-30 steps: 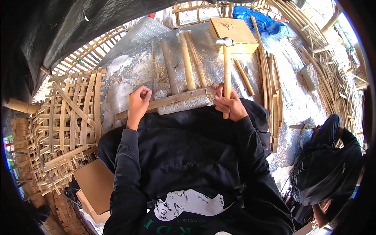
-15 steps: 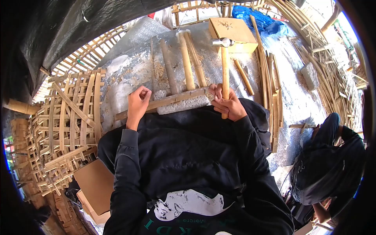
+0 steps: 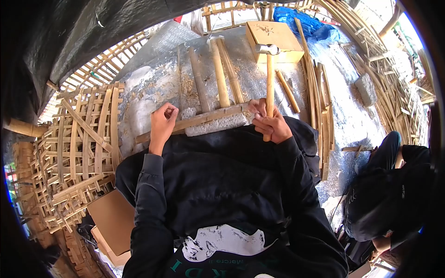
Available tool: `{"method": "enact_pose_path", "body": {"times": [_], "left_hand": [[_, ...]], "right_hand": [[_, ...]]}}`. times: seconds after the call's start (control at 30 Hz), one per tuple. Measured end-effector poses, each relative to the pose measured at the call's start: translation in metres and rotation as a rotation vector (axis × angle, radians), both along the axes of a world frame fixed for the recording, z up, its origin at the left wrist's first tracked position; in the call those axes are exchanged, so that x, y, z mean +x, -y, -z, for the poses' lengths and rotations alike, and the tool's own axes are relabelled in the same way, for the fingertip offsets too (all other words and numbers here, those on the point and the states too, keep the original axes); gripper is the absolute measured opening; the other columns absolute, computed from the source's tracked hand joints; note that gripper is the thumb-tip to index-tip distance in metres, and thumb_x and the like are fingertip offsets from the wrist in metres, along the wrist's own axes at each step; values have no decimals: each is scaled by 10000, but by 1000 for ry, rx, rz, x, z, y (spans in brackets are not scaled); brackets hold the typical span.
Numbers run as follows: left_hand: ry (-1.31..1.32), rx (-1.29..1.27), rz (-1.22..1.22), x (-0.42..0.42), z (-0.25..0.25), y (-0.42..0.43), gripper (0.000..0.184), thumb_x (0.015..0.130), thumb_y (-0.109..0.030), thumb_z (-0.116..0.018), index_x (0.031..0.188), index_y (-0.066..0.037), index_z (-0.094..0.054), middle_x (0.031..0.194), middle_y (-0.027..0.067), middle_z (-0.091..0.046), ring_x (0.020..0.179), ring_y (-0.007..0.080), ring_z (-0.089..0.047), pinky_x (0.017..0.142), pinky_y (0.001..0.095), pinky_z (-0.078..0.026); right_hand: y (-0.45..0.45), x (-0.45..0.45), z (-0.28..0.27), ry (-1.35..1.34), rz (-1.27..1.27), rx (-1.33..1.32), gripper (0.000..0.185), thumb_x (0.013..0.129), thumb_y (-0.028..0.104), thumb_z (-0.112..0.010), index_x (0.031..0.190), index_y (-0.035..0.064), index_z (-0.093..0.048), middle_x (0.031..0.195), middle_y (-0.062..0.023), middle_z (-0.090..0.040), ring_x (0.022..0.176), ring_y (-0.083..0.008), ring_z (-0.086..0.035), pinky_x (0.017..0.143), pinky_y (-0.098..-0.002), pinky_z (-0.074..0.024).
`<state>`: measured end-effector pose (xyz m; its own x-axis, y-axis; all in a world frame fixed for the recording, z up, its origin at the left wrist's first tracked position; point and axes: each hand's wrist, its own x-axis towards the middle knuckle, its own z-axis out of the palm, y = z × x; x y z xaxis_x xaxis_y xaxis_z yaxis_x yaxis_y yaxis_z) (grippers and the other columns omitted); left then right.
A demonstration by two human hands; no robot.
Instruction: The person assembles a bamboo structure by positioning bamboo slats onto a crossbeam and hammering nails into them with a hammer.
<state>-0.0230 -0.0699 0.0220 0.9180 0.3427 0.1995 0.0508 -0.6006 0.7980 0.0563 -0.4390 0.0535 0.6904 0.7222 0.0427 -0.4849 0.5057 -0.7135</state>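
My right hand [image 3: 272,125] is wrapped round the lower handle of a hammer [image 3: 270,78], which stands upright with its metal head at the top. To the left, my left hand [image 3: 163,121] has its fingers curled in; whether something small is between them I cannot make out. A wooden strip [image 3: 204,118] runs between both hands, resting on a pale rough stone block [image 3: 217,126] in front of my lap. Beyond the block lie a dark stick [image 3: 198,81], a light-handled tool [image 3: 219,74] and a bundle of thin sticks [image 3: 232,72].
Woven bamboo panels [image 3: 85,134] stand at the left, near cardboard [image 3: 109,220]. A cardboard box [image 3: 274,41] and blue plastic [image 3: 306,22] are at the back. Bamboo strips [image 3: 323,120] and a grey block [image 3: 366,90] lie right. Another person [image 3: 389,199] sits at the lower right.
The hammer in my right hand has swayed slightly left, then back right. My left hand has hardly moved. The other person at the right has shifted posture, leaning a little lower.
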Motion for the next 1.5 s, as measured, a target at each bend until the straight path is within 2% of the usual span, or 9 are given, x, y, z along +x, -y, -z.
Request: {"method": "enact_pose_path", "body": {"times": [0.6, 0.73, 0.77, 0.87, 1.0, 1.03, 1.17, 1.3, 1.5], "left_hand": [[7, -20, 33, 0, 2, 0, 109, 958, -93, -706, 914, 0, -668, 680, 61, -621, 614, 107, -541, 603, 303, -458], [12, -7, 32, -1, 2, 3, 101, 963, -85, -697, 907, -8, -665, 680, 58, -621, 617, 111, -548, 607, 296, -463], [-9, -11, 27, -1, 0, 5, 102, 963, -83, -697, 903, -8, -665, 680, 60, -623, 618, 113, -556, 609, 299, -469], [-20, 8, 5, -1, 2, 7, 88, 953, -71, -699, 897, -11, -666, 685, 67, -637, 620, 123, -586, 615, 310, -484], [-29, 53, 24, -3, -3, 13, 61, 933, -56, -702, 909, -11, -670, 720, 86, -676, 640, 150, -628, 626, 319, -496], [-18, 54, 37, -3, -5, 15, 63, 930, -57, -703, 907, -11, -668, 750, 90, -678, 657, 166, -640, 640, 323, -503], [31, 113, 104, -1, -3, 17, 69, 914, -61, -712, 910, -13, -662, 838, 102, -664, 707, 209, -662, 679, 335, -522], [58, 129, 170, 1, -2, 23, 101, 896, -72, -727, 936, -15, -654, 883, 107, -648, 754, 243, -663, 705, 357, -528], [16, 333, 204, -2, -8, 43, 332, 892, -182, -757, 1192, -79, -660, 1181, 103, -634, 1113, 323, -643, 941, 427, -522]], "right_hand": [[-3, 1, -2, 23, 161, 109, 275, 1012, -24, -625, 894, 121, -423, 908, 16, -420, 510, -9, -298, 422, -178, -250], [0, 4, -4, 245, 403, 136, 248, 985, -51, -629, 898, 104, -455, 965, -60, -484, 628, -92, -487, 562, -254, -438], [5, 9, -2, 348, 442, 99, 235, 969, -76, -606, 899, 92, -457, 1004, -87, -500, 767, -160, -589, 721, -343, -534], [-1, 12, -1, 514, 618, 14, 236, 959, -98, -579, 894, 81, -439, 1038, -92, -504, 844, -199, -636, 840, -414, -568], [-3, 19, 3, 714, 901, -161, 186, 991, -52, -554, 930, 88, -447, 1153, -117, -507, 991, -238, -650, 1071, -533, -509], [-10, 11, -5, 442, 904, -16, 153, 1008, -28, -546, 944, 73, -450, 1185, -132, -509, 1116, -268, -657, 1068, -535, -538], [-3, 13, -9, 607, 989, -213, 99, 1021, 11, -547, 976, 21, -459, 1203, -142, -520, 1219, -306, -652, 916, -467, -642], [-1, 13, -2, 633, 1006, -221, 57, 1013, 8, -540, 1003, 11, -485, 1181, -141, -527, 1192, -298, -661, 934, -472, -635], [-4, 16, 2, 727, 983, -219, 61, 995, 22, -565, 1031, -26, -575, 1136, -123, -543, 1098, -263, -686, 1008, -445, -556]]}}
